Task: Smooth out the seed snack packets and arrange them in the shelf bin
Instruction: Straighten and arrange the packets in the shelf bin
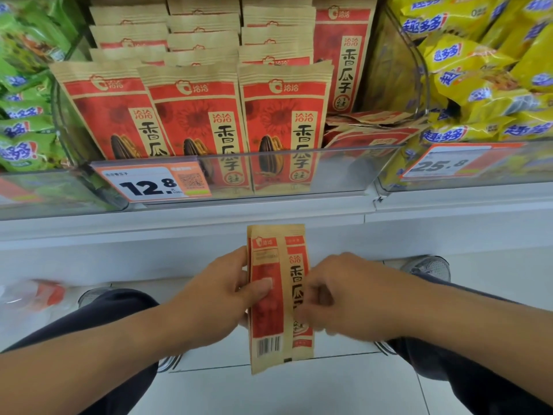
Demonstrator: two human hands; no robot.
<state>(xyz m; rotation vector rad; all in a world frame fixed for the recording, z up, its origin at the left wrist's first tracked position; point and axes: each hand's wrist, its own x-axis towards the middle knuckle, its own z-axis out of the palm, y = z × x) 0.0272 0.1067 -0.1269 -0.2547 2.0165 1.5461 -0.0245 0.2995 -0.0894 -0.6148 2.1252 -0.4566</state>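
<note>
You've got one seed packet [279,298] out in front of you, below the shelf edge, held upright with its back seam and barcode facing you. Your left hand [221,298] grips its left edge, thumb pressed flat across the red panel, fingers curled behind. Your right hand [344,295] pinches the right edge, fingers bent in against the printed side. Up above, the clear shelf bin [344,172] holds three rows of matching packets [197,115] standing upright, fronts out, with one taller packet [341,55] upright at the back right. In the bin's right corner, a few packets [371,127] lie flat in a loose pile. The price tag [149,182] reading 12.8 sits on the bin's front left. Green bags [24,85] fill the left bin, yellow bags [484,70] the right
</note>
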